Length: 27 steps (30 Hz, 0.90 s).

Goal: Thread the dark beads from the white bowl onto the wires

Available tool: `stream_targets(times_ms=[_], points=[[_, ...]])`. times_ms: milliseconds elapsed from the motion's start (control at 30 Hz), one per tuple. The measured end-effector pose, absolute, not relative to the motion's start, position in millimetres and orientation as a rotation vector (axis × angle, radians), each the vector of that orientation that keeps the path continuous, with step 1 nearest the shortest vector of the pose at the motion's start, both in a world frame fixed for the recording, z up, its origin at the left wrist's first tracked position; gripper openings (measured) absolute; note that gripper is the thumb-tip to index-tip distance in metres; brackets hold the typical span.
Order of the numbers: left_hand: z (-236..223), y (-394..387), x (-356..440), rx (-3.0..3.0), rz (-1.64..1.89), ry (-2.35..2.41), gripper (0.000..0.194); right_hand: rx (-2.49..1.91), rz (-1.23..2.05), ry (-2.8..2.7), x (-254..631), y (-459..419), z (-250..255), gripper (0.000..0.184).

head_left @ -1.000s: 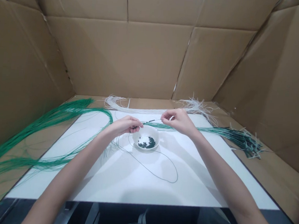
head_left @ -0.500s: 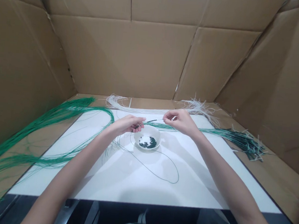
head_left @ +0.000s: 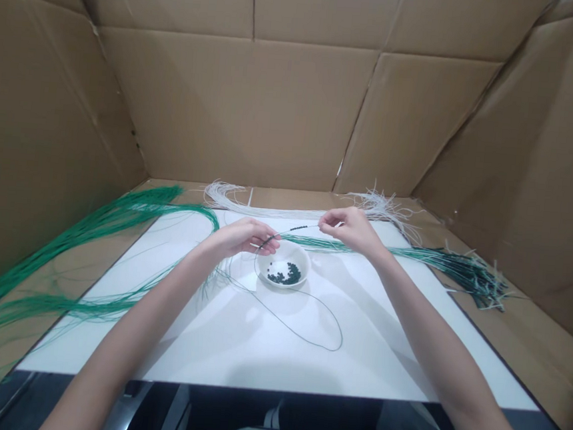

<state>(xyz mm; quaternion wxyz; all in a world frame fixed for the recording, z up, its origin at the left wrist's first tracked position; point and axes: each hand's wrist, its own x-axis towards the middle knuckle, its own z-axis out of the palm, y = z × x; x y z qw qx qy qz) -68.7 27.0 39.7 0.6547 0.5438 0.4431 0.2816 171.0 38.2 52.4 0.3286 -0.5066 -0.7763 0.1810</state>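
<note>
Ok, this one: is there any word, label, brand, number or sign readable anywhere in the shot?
None can be read.
No lettering shows on the cardboard walls.
None shows on the white bowl or the white board.

Beads in bowl, mid-table; loose cord looped before bowl; cord bundles left, right and behind; cardboard walls beyond table.
</note>
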Motion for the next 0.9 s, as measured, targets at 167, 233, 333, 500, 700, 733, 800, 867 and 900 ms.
stream_targets(times_ms=[167, 233, 333, 500, 700, 733, 800, 867, 900], points=[[39.6, 27.4, -69.5, 1.229, 0.637, 0.998, 0.024, -1.337, 0.483, -2.025, 171.3, 38.4, 53.1, 0.014], [39.3, 27.9, -69.3, 1.226, 0.637, 0.998, 0.023, -1.343, 0.487, -2.021, 171.0, 37.4, 54.0, 0.014], [39.4, 27.8, -69.0, 1.221, 0.638, 1.004, 0.023, -1.347, 0.493, -2.017, 170.7, 36.2, 55.3, 0.013], [40.5, 26.6, -68.5, 1.215, 0.633, 1.008, 0.025, -1.349, 0.493, -2.015, 171.5, 36.7, 55.3, 0.014], [42.1, 26.1, -67.7, 1.217, 0.635, 1.012, 0.025, -1.34, 0.493, -2.019, 171.6, 37.5, 53.8, 0.014], [42.5, 26.1, -67.6, 1.216, 0.635, 1.011, 0.025, -1.337, 0.492, -2.02, 171.7, 37.6, 53.6, 0.014], [43.4, 25.8, -67.4, 1.213, 0.634, 1.016, 0.025, -1.335, 0.489, -2.02, 171.9, 37.9, 53.3, 0.014], [43.6, 25.5, -67.4, 1.214, 0.635, 1.024, 0.025, -1.339, 0.486, -2.02, 172.0, 38.0, 53.3, 0.014], [43.4, 25.4, -67.4, 1.218, 0.632, 1.023, 0.025, -1.34, 0.487, -2.02, 171.8, 37.9, 53.3, 0.014]])
